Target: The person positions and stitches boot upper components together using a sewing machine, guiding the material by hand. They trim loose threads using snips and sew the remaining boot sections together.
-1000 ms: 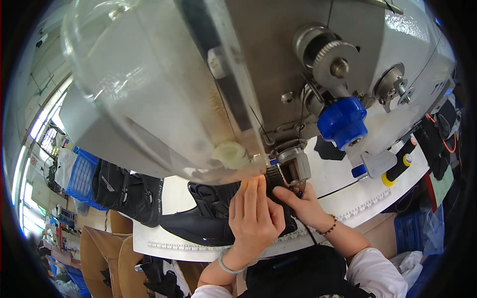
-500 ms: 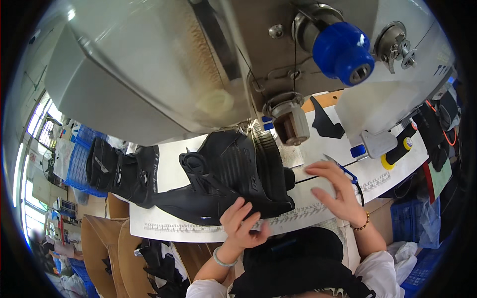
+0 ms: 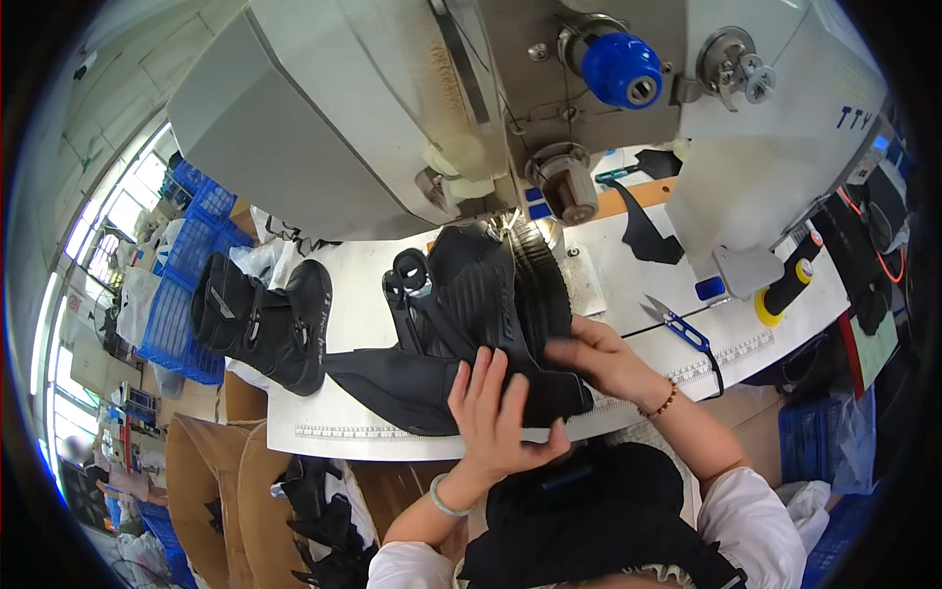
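A black boot upper (image 3: 392, 388) lies on the white table beneath the sewing machine (image 3: 343, 128); its ribbed section (image 3: 543, 280) reaches up to the machine's needle area. My left hand (image 3: 496, 417) rests on the lower part of the upper, fingers spread and palm down. At the upper's right edge is my right hand (image 3: 618, 365), its thumb smeared by motion; whether it grips the edge cannot be made out. A second black boot (image 3: 265, 319) stands to the left. Blue-handled thread snips (image 3: 679, 324) lie to the right of my right hand.
A ruler strip (image 3: 373, 432) runs along the table's front edge. Black thread spools (image 3: 785, 294) and a black cut piece (image 3: 648, 231) lie at the right. Cardboard boxes (image 3: 201, 491) stand below left, and blue crates (image 3: 191, 294) are stacked behind the second boot.
My right hand has moved left from above the table to the upper's right edge. My left hand has settled onto the upper with its fingers extended. The view has shifted, showing more beyond the table.
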A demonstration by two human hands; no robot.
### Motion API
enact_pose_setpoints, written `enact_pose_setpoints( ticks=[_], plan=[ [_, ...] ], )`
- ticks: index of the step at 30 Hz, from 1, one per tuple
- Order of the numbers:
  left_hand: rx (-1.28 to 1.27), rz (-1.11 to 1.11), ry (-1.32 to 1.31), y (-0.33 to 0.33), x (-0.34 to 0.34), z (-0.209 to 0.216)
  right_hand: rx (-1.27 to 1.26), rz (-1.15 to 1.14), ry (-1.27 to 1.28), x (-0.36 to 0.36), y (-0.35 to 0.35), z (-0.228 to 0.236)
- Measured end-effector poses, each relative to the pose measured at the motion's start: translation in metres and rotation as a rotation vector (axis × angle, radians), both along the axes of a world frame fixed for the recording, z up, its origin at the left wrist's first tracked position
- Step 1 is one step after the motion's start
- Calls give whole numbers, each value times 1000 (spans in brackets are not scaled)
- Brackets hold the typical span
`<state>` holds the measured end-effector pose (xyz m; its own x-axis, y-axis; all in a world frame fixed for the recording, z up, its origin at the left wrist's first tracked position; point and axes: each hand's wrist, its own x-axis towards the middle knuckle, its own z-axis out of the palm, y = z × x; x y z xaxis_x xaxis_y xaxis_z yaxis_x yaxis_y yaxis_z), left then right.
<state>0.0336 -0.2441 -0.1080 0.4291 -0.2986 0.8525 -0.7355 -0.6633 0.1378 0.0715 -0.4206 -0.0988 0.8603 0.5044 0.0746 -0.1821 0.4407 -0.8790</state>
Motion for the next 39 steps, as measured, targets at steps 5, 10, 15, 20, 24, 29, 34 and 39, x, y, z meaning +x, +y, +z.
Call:
enact_pose_setpoints(
  ticks=[5, 10, 15, 20, 24, 29, 34, 39],
  plan=[
    [-64, -81, 60, 24, 3, 2, -572, -2, -580, -20, -17, -5],
    [-173, 249, -154, 55, -5, -27, -805, -193, -1094, -21, -18, -11],
    [-1354, 182, 518, 119, 8, -45, -827, -275, -1259, -21, -1, -13],
    [-1376, -304, 687, 126, 13, -60, -811, -192, -934, -19, 4, 0],
    [-1399, -440, 827, 119, 17, -42, -438, -447, -562, -14, 14, 20],
    [-1538, -413, 964, 134, 10, -18, -663, -75, -330, 7, 6, 44],
    [-1608, -438, 1029, 137, 9, -15, -376, -64, -568, 20, 8, 49],
    [-1611, -487, 1081, 141, 12, -13, -704, -456, -1654, 14, 4, 35]
  ],
)
